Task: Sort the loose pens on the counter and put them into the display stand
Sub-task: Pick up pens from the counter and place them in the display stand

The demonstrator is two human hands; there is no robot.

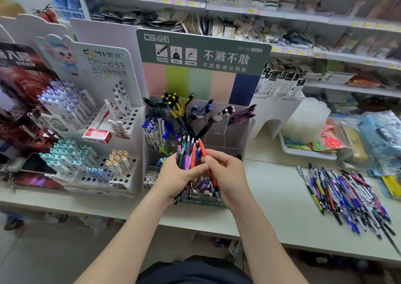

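Orange-red pen (pixel 203 150) pinched by thumb and fingers of the right hand (pixel 226 170) at frame centre, beside a mixed pen bundle (pixel 187 156) gripped in the left hand (pixel 179 174), before the display stand (pixel 204 51). Loose pens (pixel 347 197) lie heaped on the counter (pixel 271 188) at lower right.

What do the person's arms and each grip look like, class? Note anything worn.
The left forearm and right forearm are bare, with no sleeve in view. The left grip and right grip show no glove, ring, watch or bracelet. A dark garment covers the body at the bottom edge.
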